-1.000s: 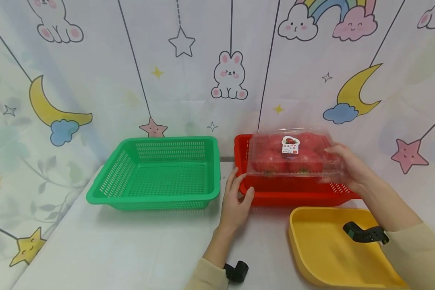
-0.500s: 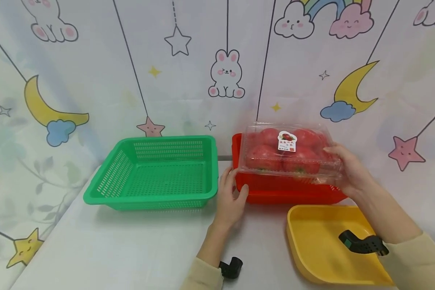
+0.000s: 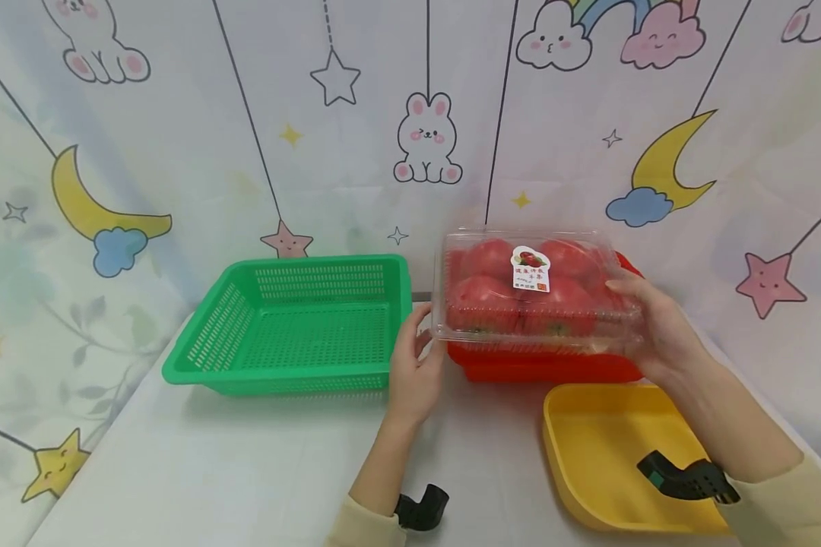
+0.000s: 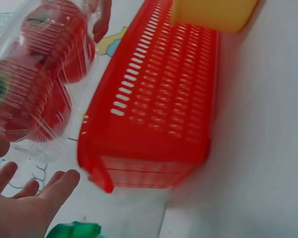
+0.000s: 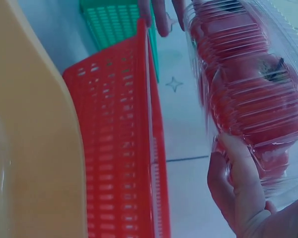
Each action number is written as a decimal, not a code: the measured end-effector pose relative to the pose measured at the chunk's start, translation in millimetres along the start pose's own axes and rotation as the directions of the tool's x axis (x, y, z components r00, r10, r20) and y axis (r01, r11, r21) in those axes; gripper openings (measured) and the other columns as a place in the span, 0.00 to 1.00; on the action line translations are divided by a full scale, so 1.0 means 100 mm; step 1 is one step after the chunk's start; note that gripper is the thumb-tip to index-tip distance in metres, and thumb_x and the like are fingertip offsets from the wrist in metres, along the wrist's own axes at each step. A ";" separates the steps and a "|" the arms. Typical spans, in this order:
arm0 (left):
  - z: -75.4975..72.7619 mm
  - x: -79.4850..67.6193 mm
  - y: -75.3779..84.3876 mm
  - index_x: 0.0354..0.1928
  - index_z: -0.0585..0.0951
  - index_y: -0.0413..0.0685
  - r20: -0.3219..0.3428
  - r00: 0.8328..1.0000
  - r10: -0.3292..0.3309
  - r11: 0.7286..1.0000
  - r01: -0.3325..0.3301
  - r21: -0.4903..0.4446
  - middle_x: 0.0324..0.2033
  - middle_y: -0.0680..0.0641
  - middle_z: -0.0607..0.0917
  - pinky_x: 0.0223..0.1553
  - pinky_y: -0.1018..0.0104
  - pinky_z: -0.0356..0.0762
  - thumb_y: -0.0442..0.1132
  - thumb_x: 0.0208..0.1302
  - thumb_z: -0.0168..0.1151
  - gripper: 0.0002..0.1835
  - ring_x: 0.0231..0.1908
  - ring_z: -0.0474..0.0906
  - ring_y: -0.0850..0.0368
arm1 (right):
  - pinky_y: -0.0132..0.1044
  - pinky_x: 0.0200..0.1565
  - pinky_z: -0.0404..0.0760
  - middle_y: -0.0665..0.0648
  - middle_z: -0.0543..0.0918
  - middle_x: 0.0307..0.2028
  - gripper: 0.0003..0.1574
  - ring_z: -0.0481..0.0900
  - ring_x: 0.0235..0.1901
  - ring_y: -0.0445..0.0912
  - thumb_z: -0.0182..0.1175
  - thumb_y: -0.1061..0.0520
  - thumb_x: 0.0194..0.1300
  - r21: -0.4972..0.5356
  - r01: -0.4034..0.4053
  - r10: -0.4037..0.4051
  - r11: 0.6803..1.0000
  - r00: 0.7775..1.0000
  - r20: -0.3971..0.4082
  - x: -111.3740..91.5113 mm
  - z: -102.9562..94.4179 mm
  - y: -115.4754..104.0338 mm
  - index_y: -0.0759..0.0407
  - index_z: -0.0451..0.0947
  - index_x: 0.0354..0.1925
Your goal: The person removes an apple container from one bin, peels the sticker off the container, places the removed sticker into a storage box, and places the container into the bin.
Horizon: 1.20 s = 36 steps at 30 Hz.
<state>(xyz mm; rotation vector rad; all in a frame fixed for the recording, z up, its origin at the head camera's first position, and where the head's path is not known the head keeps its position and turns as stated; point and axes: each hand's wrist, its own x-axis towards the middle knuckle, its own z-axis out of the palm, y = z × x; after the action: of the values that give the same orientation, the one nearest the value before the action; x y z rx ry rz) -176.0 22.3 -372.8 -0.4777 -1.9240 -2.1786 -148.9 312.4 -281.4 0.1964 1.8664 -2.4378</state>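
A clear plastic box of tomatoes [image 3: 482, 300] with a white label is held up above the red basket [image 3: 554, 370], tilted so its top faces me. My right hand [image 3: 660, 327] grips its right end, thumb on the upper side; in the right wrist view fingers [image 5: 241, 163] curl against the ribbed plastic. My left hand [image 3: 413, 376] is at the box's left end, between the red and green baskets. In the left wrist view its fingers [image 4: 59, 191] are loosely spread below the box, and the thumb overlaps the box's edge.
The green basket [image 3: 287, 381] stands left on the white table [image 3: 267, 471], with nothing seen inside. A yellow tub [image 3: 609, 456] sits at the front right, partly under my right forearm. A patterned curtain [image 3: 356, 167] hangs right behind the baskets.
The box has shifted left and tipped more toward me in my right hand, leaving the red basket's right rim visible. My left hand has moved left, away from the basket's rim.
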 end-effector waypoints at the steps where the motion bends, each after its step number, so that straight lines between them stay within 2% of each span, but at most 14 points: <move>1: -0.03 0.00 0.04 0.70 0.70 0.52 0.001 1.000 -0.008 1.000 0.008 -0.012 0.67 0.50 0.71 0.56 0.55 0.78 0.37 0.75 0.57 0.25 0.62 0.74 0.47 | 0.40 0.49 0.83 0.43 0.66 0.62 0.26 0.66 0.60 0.43 0.55 0.47 0.75 0.007 0.006 -0.006 1.000 1.000 0.012 -0.01 0.02 0.00 0.34 0.57 0.64; 5: -0.17 0.01 0.16 0.72 0.69 0.50 0.026 0.999 -0.041 0.995 0.044 -0.092 0.67 0.47 0.72 0.56 0.55 0.79 0.37 0.77 0.52 0.24 0.60 0.76 0.48 | 0.40 0.50 0.83 0.42 0.68 0.62 0.26 0.67 0.60 0.43 0.54 0.49 0.75 0.033 0.009 -0.011 0.999 0.999 0.051 -0.05 0.10 0.02 0.35 0.58 0.65; 8: -0.27 0.02 0.21 0.72 0.69 0.50 0.041 0.996 -0.077 0.984 0.083 -0.156 0.67 0.48 0.71 0.53 0.57 0.81 0.41 0.78 0.46 0.24 0.60 0.76 0.47 | 0.40 0.51 0.82 0.42 0.69 0.62 0.27 0.68 0.60 0.42 0.54 0.49 0.75 0.025 0.007 -0.009 1.000 0.998 0.069 -0.07 0.17 0.05 0.35 0.59 0.67; 14: -0.46 -0.01 0.27 0.77 0.60 0.52 0.095 0.986 -0.136 0.951 0.157 -0.265 0.71 0.47 0.64 0.51 0.56 0.81 0.50 0.77 0.39 0.30 0.60 0.74 0.41 | 0.42 0.53 0.81 0.45 0.66 0.64 0.27 0.65 0.62 0.46 0.54 0.47 0.75 -0.057 0.001 0.004 0.998 0.996 0.087 -0.09 0.33 0.15 0.34 0.60 0.67; 19: -0.63 -0.03 0.33 0.79 0.56 0.57 0.102 0.982 -0.157 0.966 0.174 -0.193 0.71 0.45 0.64 0.51 0.55 0.81 0.48 0.74 0.45 0.33 0.63 0.70 0.41 | 0.45 0.55 0.79 0.46 0.66 0.64 0.26 0.64 0.62 0.47 0.53 0.45 0.75 -0.143 0.010 0.005 0.990 0.995 0.104 -0.12 0.47 0.24 0.33 0.60 0.66; 22: -0.75 -0.05 0.35 0.79 0.56 0.56 0.117 0.980 -0.163 0.970 0.180 -0.161 0.71 0.45 0.64 0.53 0.54 0.79 0.47 0.74 0.46 0.33 0.65 0.68 0.40 | 0.45 0.56 0.78 0.47 0.64 0.65 0.28 0.64 0.62 0.48 0.53 0.44 0.75 -0.187 0.028 -0.006 0.982 0.993 0.115 -0.16 0.56 0.29 0.33 0.56 0.68; 26: -0.93 -0.09 0.40 0.79 0.55 0.54 0.147 0.973 -0.176 0.967 0.199 -0.157 0.72 0.44 0.63 0.57 0.49 0.75 0.47 0.74 0.45 0.33 0.68 0.63 0.40 | 0.45 0.56 0.78 0.51 0.60 0.67 0.36 0.62 0.63 0.51 0.52 0.44 0.75 -0.248 0.042 -0.009 0.968 0.991 0.131 -0.22 0.69 0.37 0.37 0.48 0.73; 30: -1.12 -0.17 0.48 0.79 0.55 0.53 0.168 0.965 -0.200 0.964 0.225 -0.145 0.72 0.43 0.63 0.58 0.43 0.72 0.46 0.74 0.46 0.33 0.70 0.59 0.41 | 0.46 0.56 0.77 0.57 0.56 0.70 0.42 0.60 0.65 0.54 0.51 0.44 0.76 -0.310 0.028 0.023 0.950 0.987 0.160 -0.29 0.80 0.44 0.42 0.40 0.76; 36: -1.32 -0.32 0.59 0.79 0.55 0.54 0.172 0.948 -0.267 0.949 0.290 -0.123 0.72 0.44 0.63 0.59 0.46 0.73 0.45 0.75 0.46 0.32 0.70 0.58 0.41 | 0.47 0.56 0.77 0.63 0.56 0.68 0.43 0.60 0.64 0.57 0.48 0.47 0.76 -0.357 0.002 0.086 0.934 0.969 0.232 -0.39 0.89 0.52 0.48 0.36 0.76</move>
<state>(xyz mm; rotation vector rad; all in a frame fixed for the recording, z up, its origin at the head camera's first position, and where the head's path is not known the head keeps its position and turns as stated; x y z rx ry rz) -140.1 -118.0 -343.2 -0.4299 -2.0268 -2.5446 -109.2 211.9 -303.1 -0.0805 2.1126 -1.9432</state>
